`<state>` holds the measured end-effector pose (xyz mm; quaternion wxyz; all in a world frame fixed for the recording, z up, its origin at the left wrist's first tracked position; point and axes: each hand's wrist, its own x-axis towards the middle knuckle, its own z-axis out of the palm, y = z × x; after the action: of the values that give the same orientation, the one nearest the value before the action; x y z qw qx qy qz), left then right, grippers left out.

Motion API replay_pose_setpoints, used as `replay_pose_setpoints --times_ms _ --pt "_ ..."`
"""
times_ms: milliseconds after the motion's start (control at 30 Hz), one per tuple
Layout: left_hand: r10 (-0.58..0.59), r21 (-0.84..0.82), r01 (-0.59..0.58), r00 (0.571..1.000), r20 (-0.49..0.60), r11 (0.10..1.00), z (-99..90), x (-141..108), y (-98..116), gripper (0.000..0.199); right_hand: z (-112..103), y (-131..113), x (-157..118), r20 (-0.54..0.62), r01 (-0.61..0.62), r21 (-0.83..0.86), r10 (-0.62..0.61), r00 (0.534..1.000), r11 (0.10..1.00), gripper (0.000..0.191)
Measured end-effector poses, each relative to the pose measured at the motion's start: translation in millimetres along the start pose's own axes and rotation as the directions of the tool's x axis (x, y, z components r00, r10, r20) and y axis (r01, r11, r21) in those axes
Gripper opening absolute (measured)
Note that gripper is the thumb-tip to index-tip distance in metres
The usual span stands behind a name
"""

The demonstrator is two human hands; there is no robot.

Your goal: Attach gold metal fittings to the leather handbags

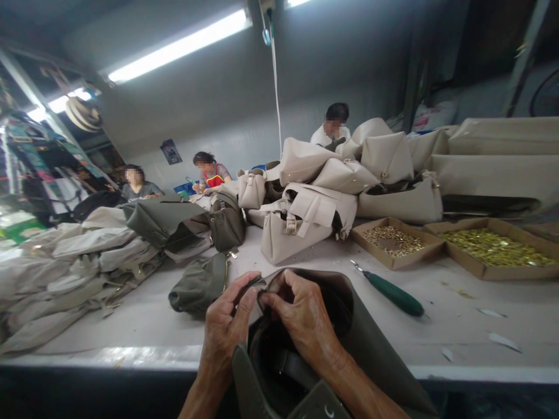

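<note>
At table edge (pixel 480 373), olive bag (pixel 378 329), gaping

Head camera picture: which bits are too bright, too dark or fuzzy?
Head view: the long white tube light burns out to plain white; head view: the dark olive, leathery bag is nearly black inside; head view: the green thing at the far left is smeared, while the slim metal-tipped tool with a dark-green handle looks clearer.
</note>
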<state>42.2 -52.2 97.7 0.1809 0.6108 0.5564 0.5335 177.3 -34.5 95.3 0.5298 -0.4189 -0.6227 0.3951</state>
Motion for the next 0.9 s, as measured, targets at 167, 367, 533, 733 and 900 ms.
replay_pose_setpoints --times_ms 167,367,533,733,900 --pt "0.008 -0.012 -0.008 1.0 0.021 1.0 1.1 0.1 2.3 0.039 -2.6 1.3 1.5 0.015 -0.019 0.045 0.018 1.0 0.999 0.017" --pt "-0.005 -0.039 0.007 0.998 0.066 0.999 1.9 4.7 4.0 0.04 -9.0 1.4 5.9 0.063 0.007 0.05 -0.01 0.998 0.999 0.019" --pt "-0.109 -0.102 0.129 0.977 0.183 0.986 -0.1 6.9 1.6 0.044 -10.8 3.0 9.1 0.089 0.013 0.063 -0.018 0.996 0.998 0.019" --pt "-0.073 -0.106 0.094 0.98 0.187 0.99 -0.9 3.4 2.9 0.042 -11.4 4.2 8.4 0.1 -0.001 0.063 -0.005 0.995 0.998 0.017" --pt "-0.062 -0.048 0.065 0.996 0.061 0.997 2.6 0.4 -2.1 0.046 -7.5 1.6 5.3 0.072 -0.037 0.024 0.035 0.997 0.999 0.017"
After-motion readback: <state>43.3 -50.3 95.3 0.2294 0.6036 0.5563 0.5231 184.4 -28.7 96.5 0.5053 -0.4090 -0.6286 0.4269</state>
